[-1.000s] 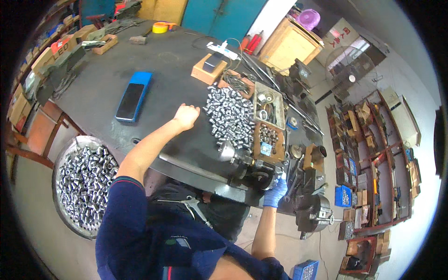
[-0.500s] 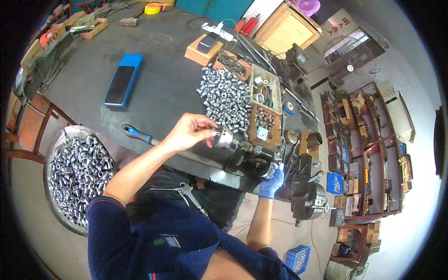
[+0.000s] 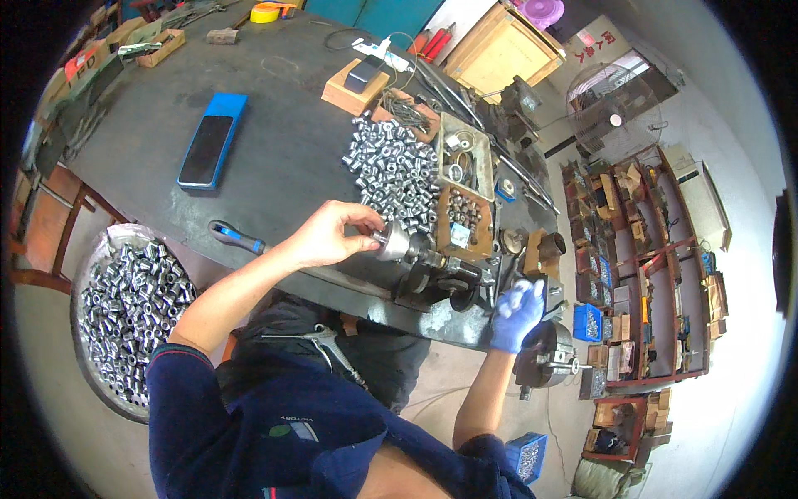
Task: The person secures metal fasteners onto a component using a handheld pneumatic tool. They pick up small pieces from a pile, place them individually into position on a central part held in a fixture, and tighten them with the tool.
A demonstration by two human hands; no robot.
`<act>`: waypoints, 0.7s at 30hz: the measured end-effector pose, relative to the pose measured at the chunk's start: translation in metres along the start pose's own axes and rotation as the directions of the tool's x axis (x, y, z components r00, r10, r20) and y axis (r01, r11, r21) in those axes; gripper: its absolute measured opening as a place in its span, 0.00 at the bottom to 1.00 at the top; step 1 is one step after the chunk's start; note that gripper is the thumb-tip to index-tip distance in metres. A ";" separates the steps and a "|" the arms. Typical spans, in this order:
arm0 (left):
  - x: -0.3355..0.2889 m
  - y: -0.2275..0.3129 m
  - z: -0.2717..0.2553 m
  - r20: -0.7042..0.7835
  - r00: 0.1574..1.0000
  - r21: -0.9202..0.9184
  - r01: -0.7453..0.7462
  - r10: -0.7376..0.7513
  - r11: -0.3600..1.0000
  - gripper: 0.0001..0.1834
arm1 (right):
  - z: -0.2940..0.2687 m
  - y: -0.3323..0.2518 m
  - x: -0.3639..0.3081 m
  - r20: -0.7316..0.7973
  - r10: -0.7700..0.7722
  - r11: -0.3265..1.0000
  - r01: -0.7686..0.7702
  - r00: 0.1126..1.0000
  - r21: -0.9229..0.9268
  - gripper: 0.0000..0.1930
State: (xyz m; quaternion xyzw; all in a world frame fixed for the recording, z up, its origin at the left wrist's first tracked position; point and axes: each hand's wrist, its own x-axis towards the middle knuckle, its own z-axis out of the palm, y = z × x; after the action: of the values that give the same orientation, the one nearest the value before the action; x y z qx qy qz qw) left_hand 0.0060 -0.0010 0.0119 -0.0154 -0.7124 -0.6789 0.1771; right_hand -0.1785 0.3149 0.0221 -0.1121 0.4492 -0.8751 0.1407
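Two hands at the near edge of a smooth, dark tabletop [image 3: 274,108]: bare left hand [image 3: 337,235], thumb and fingertips curved in at the mouth of a shiny, round metal chuck [image 3: 392,241], any pinched piece too small to tell; right hand [image 3: 517,316] in a blue glove, fingers bent, grip impossible to tell, beside a dark metal mount [image 3: 465,273]. Behind, heaped glossy, hollow sleeves [image 3: 391,170]; alongside, a brown box [image 3: 461,252] of duller pieces [image 3: 461,206], a pale tray [image 3: 459,126] holding rings [image 3: 455,172]; lower left, a round metal basin [image 3: 116,236] full of similar sleeves.

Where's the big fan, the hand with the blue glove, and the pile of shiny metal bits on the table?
Fan [image 3: 615,121]: head view, on its hub.
Blue-gloved right hand [image 3: 517,318]: head view, middle of the glove.
Pile of metal bits [image 3: 392,173]: head view, middle of the pile.
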 end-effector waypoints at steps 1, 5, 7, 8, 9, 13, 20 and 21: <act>-0.002 0.001 -0.001 -0.033 0.999 0.068 0.001 0.001 0.998 0.13 | 0.004 -0.001 0.016 0.091 0.039 0.998 -0.044 0.995 0.046 0.22; -0.002 -0.002 0.003 -0.060 0.998 -0.021 0.028 -0.029 0.999 0.12 | 0.004 0.019 0.072 0.077 0.200 0.928 -0.214 0.977 0.306 0.22; 0.001 -0.001 0.005 -0.038 0.999 -0.023 0.012 -0.013 1.000 0.12 | -0.031 0.042 0.099 0.084 0.218 0.942 -0.233 0.972 0.243 0.21; 0.002 0.000 0.005 -0.030 0.999 -0.028 0.015 -0.016 1.000 0.13 | -0.050 0.055 0.104 0.088 0.174 0.974 -0.184 0.981 0.132 0.20; 0.001 0.001 0.005 -0.023 0.999 -0.031 0.021 -0.022 0.999 0.13 | -0.061 0.066 0.105 0.038 0.218 0.972 -0.220 0.975 0.080 0.19; -0.002 -0.002 0.002 -0.030 0.999 -0.003 0.015 -0.015 1.000 0.13 | -0.067 0.099 0.068 -0.153 0.163 0.980 -0.178 0.975 -0.089 0.17; 0.003 -0.001 0.007 -0.016 0.999 -0.090 0.039 -0.041 0.995 0.10 | -0.081 0.093 0.069 -0.164 0.222 0.965 -0.240 0.961 -0.101 0.16; 0.005 -0.001 0.009 -0.009 0.997 -0.131 0.075 -0.077 0.989 0.09 | -0.092 0.094 0.079 -0.191 0.180 0.962 -0.213 0.965 -0.172 0.16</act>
State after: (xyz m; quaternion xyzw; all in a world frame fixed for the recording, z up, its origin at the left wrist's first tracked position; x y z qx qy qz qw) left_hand -0.0006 0.0064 0.0120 0.0050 -0.6653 -0.7303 0.1549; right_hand -0.2685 0.3046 -0.1023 -0.0031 0.5505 -0.8160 0.1762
